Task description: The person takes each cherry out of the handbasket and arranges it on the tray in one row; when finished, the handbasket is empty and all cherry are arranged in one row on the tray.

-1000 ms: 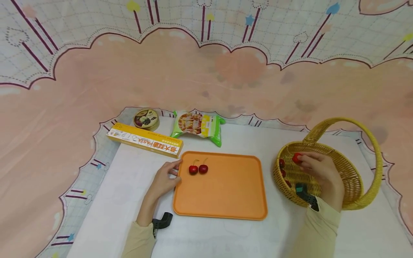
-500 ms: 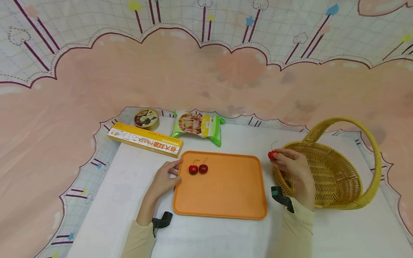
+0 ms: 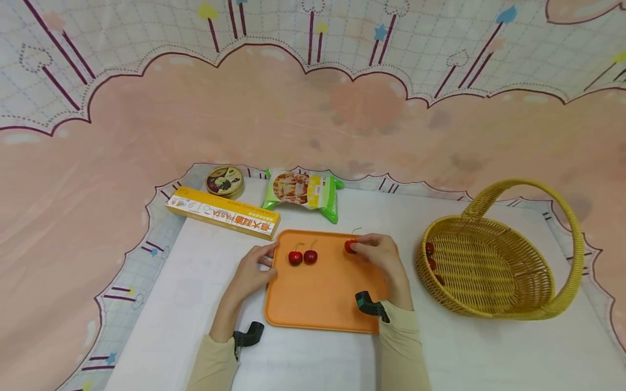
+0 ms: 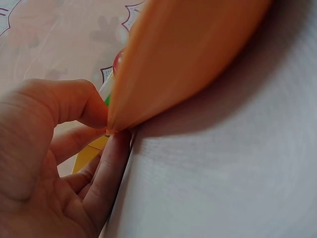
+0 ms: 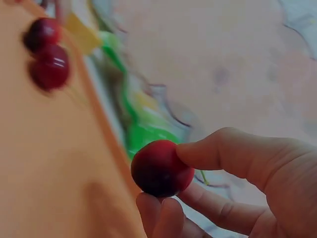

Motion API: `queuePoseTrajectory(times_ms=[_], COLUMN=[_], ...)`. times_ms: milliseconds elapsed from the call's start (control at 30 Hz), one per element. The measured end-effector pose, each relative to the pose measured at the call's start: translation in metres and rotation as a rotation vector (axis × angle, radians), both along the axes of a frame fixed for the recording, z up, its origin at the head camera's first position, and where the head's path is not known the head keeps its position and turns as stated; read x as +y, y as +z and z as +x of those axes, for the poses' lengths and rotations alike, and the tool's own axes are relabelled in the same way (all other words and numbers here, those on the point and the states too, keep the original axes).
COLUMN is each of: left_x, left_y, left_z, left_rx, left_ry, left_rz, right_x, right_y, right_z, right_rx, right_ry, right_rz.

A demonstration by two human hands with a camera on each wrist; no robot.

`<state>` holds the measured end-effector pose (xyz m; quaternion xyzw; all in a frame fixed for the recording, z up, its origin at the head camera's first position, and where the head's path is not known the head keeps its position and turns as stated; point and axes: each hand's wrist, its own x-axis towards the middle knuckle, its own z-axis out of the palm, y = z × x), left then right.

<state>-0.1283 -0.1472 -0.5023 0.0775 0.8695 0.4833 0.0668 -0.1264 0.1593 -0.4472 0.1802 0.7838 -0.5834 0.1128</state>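
Right hand: my thumb and fingers pinch a red cherry
Red cherry: over the far right of the orange tray
Left hand: I grip the tray's left rim
Cherry pair: side by side on the tray, far left
Wicker basket: right of the tray, more cherries inside
Behind: pasta box, round tin, green packet

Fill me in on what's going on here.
A person's right hand pinches a red cherry over the far right part of an orange tray, while the left hand holds the tray's left edge. Two cherries lie side by side on the tray, and more cherries sit along the left side of a wicker basket.
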Motion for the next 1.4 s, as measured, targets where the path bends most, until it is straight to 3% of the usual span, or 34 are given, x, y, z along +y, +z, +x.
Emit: queuePoseTrajectory(times_ms=[67, 267, 467, 1100, 1400], left_x=[0.0, 0.001, 0.0, -0.002, -0.002], left_y=[0.0, 0.001, -0.001, 0.0, 0.0], left_z=[0.0, 0.0, 0.0, 0.0, 0.0], left_rx=[-0.009, -0.018, -0.012, -0.014, -0.015], left_ry=[0.002, 0.004, -0.002, 0.006, -0.002], left_rz=[0.002, 0.0, 0.001, -0.004, 0.007], right_x=[-0.012, -0.043, -0.056, -0.052, -0.054], right_y=[-0.005, -0.017, -0.023, -0.02, -0.025], right_z=[-0.003, -0.005, -0.003, 0.0, 0.0], right_rx=[-0.006, 0.088, 0.094, 0.049, 0.107], right_ry=[0.014, 0.057, 0.077, 0.055, 0.125], right_rz=[0.014, -0.001, 0.032, 0.081, 0.109])
